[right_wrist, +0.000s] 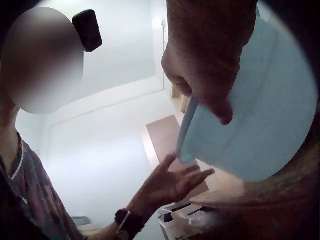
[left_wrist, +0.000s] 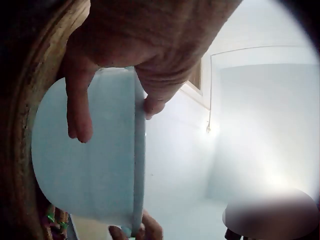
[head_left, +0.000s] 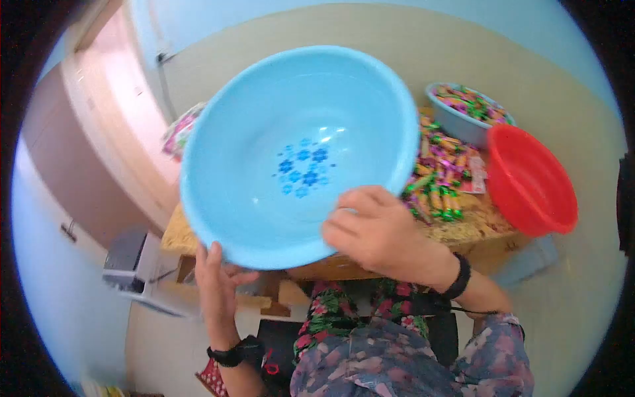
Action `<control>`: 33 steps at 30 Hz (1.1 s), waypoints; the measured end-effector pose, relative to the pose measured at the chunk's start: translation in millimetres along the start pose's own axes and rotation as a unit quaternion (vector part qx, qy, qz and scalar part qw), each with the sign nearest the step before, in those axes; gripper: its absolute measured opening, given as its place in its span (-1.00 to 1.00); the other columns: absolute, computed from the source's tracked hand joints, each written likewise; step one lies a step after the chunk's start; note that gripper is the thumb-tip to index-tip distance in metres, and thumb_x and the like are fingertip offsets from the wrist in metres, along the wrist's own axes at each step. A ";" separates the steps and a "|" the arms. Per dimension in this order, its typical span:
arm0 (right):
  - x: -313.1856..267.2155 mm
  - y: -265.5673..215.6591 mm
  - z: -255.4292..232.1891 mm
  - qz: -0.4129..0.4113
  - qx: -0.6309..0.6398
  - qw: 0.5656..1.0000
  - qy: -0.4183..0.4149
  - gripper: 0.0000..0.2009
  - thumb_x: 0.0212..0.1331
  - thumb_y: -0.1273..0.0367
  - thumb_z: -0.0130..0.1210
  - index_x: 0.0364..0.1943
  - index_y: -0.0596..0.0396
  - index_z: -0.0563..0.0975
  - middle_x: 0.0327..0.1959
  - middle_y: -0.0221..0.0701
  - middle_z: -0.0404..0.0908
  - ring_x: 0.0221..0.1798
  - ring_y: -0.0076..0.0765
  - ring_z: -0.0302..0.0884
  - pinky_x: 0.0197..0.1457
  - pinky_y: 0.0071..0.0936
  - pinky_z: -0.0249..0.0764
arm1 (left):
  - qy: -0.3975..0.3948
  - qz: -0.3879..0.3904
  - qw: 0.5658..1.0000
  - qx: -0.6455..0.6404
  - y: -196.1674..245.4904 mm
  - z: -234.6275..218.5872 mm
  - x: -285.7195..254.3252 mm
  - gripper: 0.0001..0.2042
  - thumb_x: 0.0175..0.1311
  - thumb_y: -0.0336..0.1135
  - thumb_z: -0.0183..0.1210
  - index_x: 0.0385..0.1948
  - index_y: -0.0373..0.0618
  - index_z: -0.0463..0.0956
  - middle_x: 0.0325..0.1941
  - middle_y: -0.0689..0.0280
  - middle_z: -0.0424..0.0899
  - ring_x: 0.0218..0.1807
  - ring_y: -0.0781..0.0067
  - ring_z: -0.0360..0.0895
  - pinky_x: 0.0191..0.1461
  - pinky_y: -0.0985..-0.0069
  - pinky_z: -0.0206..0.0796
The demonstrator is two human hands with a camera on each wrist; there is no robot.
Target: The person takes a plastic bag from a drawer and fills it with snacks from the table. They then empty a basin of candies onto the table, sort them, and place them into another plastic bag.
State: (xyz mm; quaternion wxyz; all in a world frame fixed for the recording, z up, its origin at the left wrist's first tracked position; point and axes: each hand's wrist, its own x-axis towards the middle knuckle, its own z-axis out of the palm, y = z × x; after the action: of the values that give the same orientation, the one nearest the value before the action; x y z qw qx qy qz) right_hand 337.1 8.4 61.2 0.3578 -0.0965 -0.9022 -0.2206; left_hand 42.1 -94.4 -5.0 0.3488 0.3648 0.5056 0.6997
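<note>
A large light-blue plastic basin [head_left: 251, 132] with blue flowers printed on its bottom is tilted on its edge over the table, its inside facing the person. The right hand [head_left: 383, 231] grips the near right part of the rim, fingers curled over the inner side and the thumb [right_wrist: 225, 114] against the outer wall. At the lower left, the left hand [head_left: 217, 284] is at the rim, its thumb by the inner edge and its straight fingers [left_wrist: 80, 112] along the outer wall. Wrapped candies [head_left: 443, 165] lie heaped on the table to the basin's right.
A red basin [head_left: 529, 178] stands tilted at the table's right side. Behind it, a smaller blue basin [head_left: 463, 126] is full of wrapped candies. The table [head_left: 473, 231] has a worn yellow-brown top. A grey-white box-shaped appliance [head_left: 149, 264] stands at the left, below a doorway.
</note>
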 end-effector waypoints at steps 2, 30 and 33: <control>-8.7 -5.3 -0.2 -0.009 -0.003 0.997 0.080 -0.79 0.14 0.32 0.14 -0.14 -0.02 0.61 -0.10 -0.39 0.69 0.10 -0.30 0.61 0.07 -0.30 0.58 | -0.031 -0.049 0.998 -0.039 -19.0 2.1 5.6 -0.26 0.48 0.22 0.06 0.43 -0.23 0.23 0.18 0.04 0.65 -0.06 0.20 0.76 -0.33 0.40 0.72; -346.9 52.3 -120.1 0.640 -0.101 0.693 0.315 -0.59 0.21 0.48 0.34 0.08 0.02 0.43 -0.11 -0.25 0.67 -0.14 -0.20 0.74 -0.06 -0.28 0.65 | 0.041 -0.005 0.992 -0.117 -50.8 1.4 -3.1 -0.56 0.20 -0.30 0.21 0.05 -0.37 0.36 0.01 0.11 0.51 -0.05 0.19 0.50 0.00 0.29 0.39; -343.7 40.2 -134.8 0.593 -0.016 0.687 0.420 -0.60 0.20 0.57 0.30 0.08 0.02 0.44 -0.10 -0.39 0.63 -0.17 -0.34 0.71 -0.09 -0.38 0.68 | 0.078 0.021 0.990 -0.115 -15.1 36.3 -22.3 -0.53 0.17 -0.31 0.21 0.06 -0.38 0.34 -0.03 0.09 0.51 -0.08 0.19 0.50 -0.08 0.33 0.39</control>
State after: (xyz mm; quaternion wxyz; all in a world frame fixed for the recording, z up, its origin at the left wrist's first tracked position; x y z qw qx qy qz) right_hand 681.0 -24.6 -75.0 0.7542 -0.5140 -0.4087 0.0060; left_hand 86.2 -93.3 -15.0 0.3334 0.2769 0.4395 0.7868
